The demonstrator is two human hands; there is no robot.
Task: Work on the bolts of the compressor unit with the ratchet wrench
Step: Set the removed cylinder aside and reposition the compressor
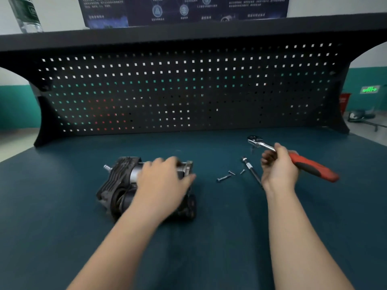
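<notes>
The compressor unit (117, 183), dark and finned with a silver cylinder, lies on its side on the dark blue-green bench top (62, 216). My left hand (165, 181) rests on top of it, fingers spread over the cylinder and blurred. My right hand (278, 166) grips the ratchet wrench (310, 164) near the front of its red and black handle. The wrench's chrome head (254, 141) points up and to the left, above the bench. Three loose bolts (224, 178) lie between the two hands. A thin extension bar (251, 170) lies beside them, partly behind my right hand.
A black pegboard back panel (188, 91) rises along the far edge of the bench, with a shelf on top carrying a plastic bottle (25, 13). A dark poster hangs on the wall above. Bare bench surface lies in front of and to the right of the compressor.
</notes>
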